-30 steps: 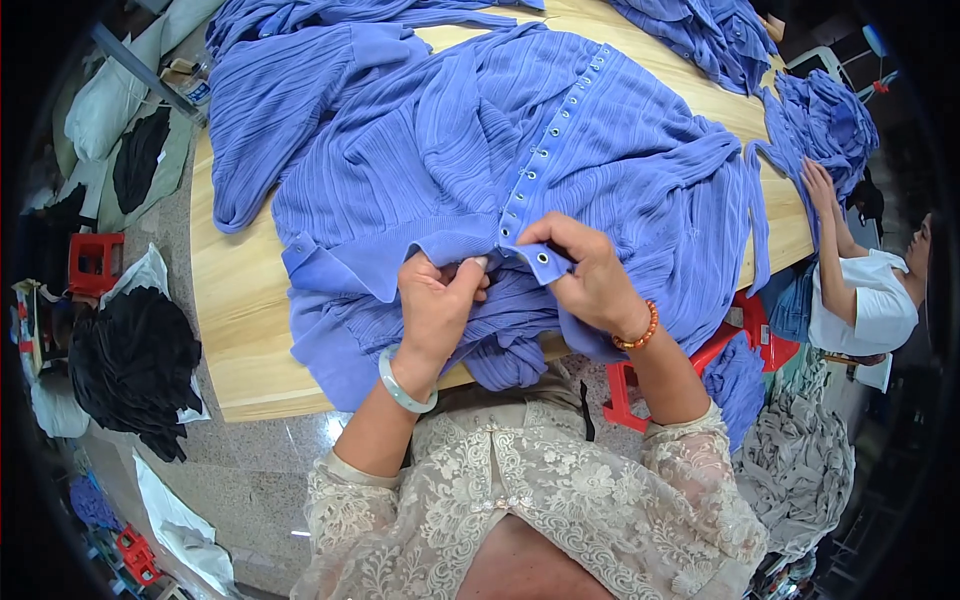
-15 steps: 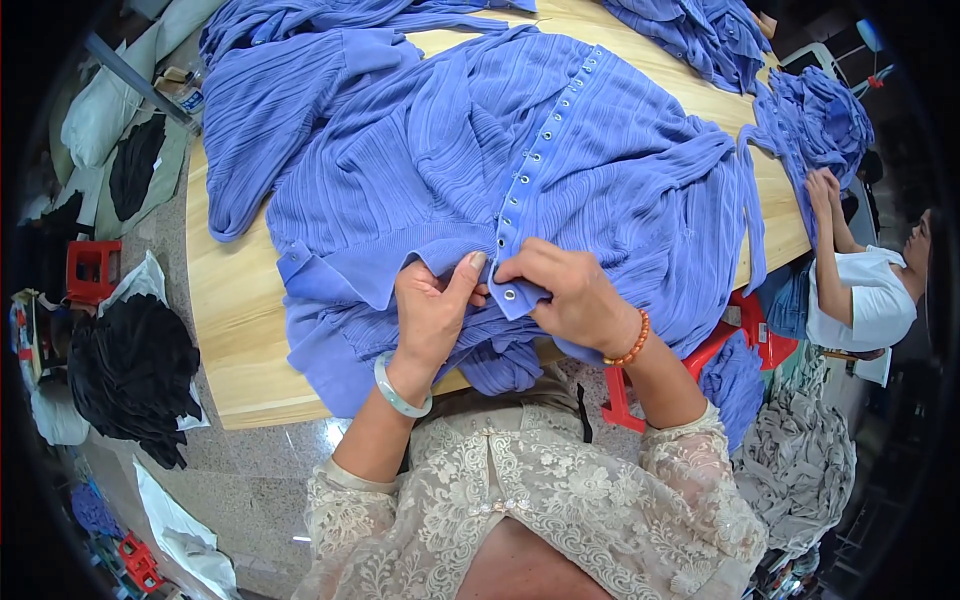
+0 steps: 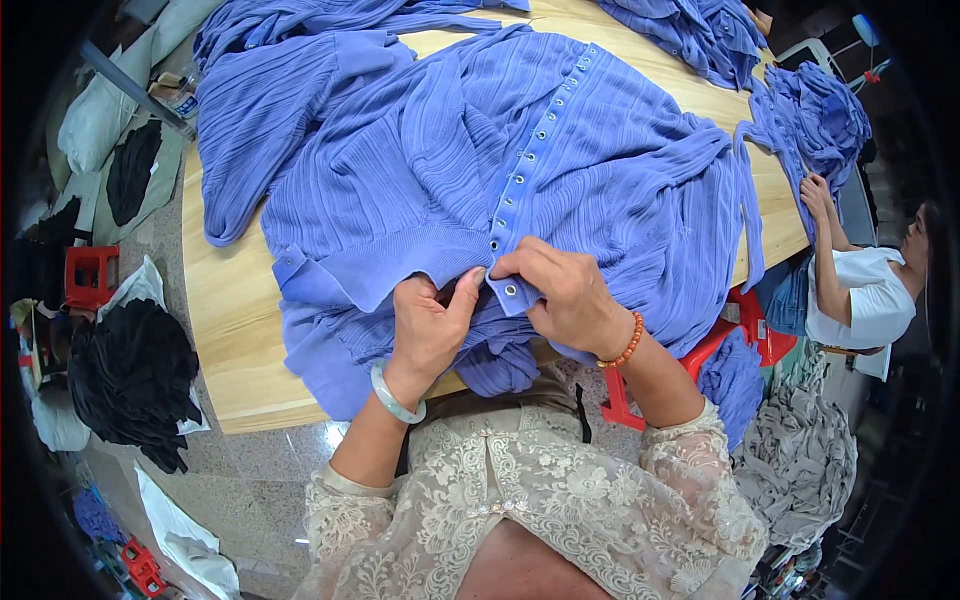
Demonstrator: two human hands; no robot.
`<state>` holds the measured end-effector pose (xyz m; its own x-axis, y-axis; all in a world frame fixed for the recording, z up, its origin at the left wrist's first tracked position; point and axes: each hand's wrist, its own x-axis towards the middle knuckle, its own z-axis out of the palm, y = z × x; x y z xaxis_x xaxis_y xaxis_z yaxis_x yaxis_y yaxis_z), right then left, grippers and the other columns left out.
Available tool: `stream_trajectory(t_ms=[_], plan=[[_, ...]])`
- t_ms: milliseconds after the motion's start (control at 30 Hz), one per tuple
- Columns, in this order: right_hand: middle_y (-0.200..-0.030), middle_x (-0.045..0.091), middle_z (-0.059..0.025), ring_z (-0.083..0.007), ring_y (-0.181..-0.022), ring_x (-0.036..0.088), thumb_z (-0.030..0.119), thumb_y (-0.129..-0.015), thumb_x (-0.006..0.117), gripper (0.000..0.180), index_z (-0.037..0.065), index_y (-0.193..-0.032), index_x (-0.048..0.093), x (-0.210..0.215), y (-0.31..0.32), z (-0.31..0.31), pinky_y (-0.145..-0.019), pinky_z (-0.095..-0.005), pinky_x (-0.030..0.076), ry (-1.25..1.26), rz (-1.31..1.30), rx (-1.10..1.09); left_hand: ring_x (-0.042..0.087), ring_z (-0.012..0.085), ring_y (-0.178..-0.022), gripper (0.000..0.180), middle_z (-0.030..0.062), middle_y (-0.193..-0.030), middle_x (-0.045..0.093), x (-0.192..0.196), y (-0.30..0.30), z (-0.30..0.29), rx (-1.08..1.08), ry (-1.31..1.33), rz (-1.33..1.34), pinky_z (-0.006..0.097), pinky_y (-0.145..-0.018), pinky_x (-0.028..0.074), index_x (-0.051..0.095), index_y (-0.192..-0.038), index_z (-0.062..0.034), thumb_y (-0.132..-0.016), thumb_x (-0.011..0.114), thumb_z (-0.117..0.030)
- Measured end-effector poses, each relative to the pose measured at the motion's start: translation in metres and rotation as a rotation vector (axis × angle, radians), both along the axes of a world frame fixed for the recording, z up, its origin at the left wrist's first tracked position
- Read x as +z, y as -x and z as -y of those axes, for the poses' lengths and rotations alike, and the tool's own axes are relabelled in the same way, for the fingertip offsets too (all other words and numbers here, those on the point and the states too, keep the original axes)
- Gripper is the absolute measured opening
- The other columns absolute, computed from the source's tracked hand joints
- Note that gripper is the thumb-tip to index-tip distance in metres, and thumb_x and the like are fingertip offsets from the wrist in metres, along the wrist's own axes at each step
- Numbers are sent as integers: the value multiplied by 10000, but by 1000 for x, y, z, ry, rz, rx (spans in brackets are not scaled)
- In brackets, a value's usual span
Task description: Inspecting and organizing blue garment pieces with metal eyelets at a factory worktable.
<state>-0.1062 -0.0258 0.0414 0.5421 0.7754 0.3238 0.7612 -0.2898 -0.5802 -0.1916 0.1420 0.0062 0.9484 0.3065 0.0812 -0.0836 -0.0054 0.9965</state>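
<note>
Okay, pale wooden surface [image 3: 225, 365], blue garment [image 3: 440, 160] spread over it, ribbed band [image 3: 385, 262] on the near side. Left hand [image 3: 430, 326] closed in a pinch at band's end. Right hand [image 3: 562, 304], close beside it, grips the garment's tab [image 3: 515, 304]. Metal eyelet [image 3: 510, 291] shows on tab, next to right hand.

Bright ctr, v. dark fisheye rim, sm. glare on floor [image 3: 265, 465]

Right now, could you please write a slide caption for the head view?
The left hand and right hand grip the near edge of a blue garment with metal eyelets on a wooden table.
</note>
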Motion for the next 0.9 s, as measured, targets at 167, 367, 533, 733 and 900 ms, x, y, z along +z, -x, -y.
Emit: stream_trajectory(t_ms=[167, 367, 533, 733, 900], plan=[[-826, 606, -84, -168, -712, 600, -49, -801, 620, 182, -7, -979, 621, -7, 6, -4, -627, -288, 468, -156, -297, -67, 591, 86, -751, 102, 29, -860, 684, 3, -1, -7, -60, 91, 7, 242, -671, 479, 689, -959, 46, -902, 655, -31], [-919, 633, -1, -61, -854, 562, 38, -924, 631, 86, -2, -1000, 622, -11, -8, -1, -762, -224, 466, -354, -779, -121, 608, 97, -778, 59, 26, -855, 677, 4, 6, -2, -201, -41, -56, 251, -704, 490, 679, -920, 41, -886, 650, 4], [-935, 643, -18, -55, -889, 564, 15, -924, 618, 101, -1, -1024, 616, -10, -21, 2, -807, -223, 468, -396, -651, -209, 623, 118, -900, 169, 48, -994, 679, 1, 11, -8, -154, 237, -25, 273, -818, 493, 656, -1056, 27, -890, 652, -6], [-924, 607, 19, -38, -868, 524, 86, -982, 544, 138, 24, -1083, 614, -15, -18, 30, -798, -201, 436, -364, -762, -195, 658, 256, -1012, 222, 127, -1072, 678, -12, 3, -19, 17, 1038, 11, 442, -902, 537, 638, -1064, 3, -884, 511, 25], [-1037, 624, -45, -104, -896, 584, 159, -904, 689, 272, 10, -1112, 597, -1, -10, 21, -805, -255, 472, -289, -481, -129, 637, 253, -1062, 193, 133, -1116, 672, 16, -18, -4, 128, 1132, -64, 434, -960, 502, 641, -1067, 0, -961, 513, -98]])
